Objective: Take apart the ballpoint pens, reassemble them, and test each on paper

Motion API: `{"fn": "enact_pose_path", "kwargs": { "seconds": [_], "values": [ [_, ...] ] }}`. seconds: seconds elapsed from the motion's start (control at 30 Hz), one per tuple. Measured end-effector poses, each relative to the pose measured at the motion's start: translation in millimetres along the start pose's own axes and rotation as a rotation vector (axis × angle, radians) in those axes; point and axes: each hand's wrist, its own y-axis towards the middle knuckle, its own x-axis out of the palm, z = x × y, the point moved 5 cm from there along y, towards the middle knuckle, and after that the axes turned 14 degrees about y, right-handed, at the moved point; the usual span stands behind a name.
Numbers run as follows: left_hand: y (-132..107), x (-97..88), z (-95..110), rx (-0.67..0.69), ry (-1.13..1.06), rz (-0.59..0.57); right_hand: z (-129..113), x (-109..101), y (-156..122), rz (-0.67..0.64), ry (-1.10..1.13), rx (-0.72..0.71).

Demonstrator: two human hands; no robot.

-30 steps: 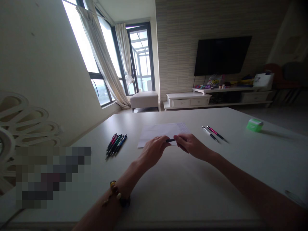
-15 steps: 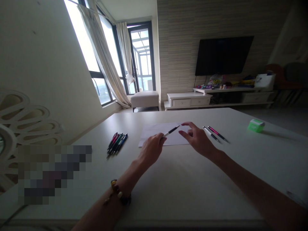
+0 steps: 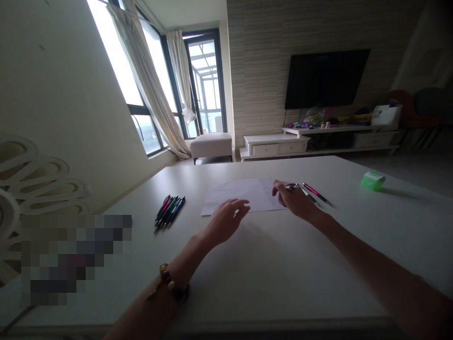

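Note:
My left hand hovers at the near edge of a white sheet of paper, its fingers apart and holding nothing. At the paper's right edge, my right hand is closed around a pen. Only the pen's dark part shows above the fingers; the rest is hidden by the hand. Just beyond that hand lie a white-and-black pen and a pink-and-black pen, side by side on the table. Faint lines of writing appear on the right part of the sheet.
A bundle of several pens lies on the white table to the left of the paper. Toward the right stands a small green-and-white box. A pixelated patch covers something at the left edge. Beyond are a stool and a TV cabinet.
The pen has passed from my left hand to my right, which has closed on it and shifted slightly right. My left hand has let go and its fingers have opened.

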Motion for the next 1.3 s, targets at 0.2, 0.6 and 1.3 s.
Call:
{"fn": "enact_pose_path", "kwargs": {
  "seconds": [0.2, 0.6, 1.3],
  "values": [
    [-4, 16.3, -16, 0.079, 0.225, -0.111, 22, -27, 20, 0.217, 0.396, 0.065],
    [-4, 12.6, -9, 0.088, 0.193, -0.107, 6, -37, 14, -0.125, 0.728, 0.176],
    [-5, 13.6, -2, 0.156, 0.064, -0.190, 39, -11, 19, 0.082, 0.856, 0.328]
  ]
}}
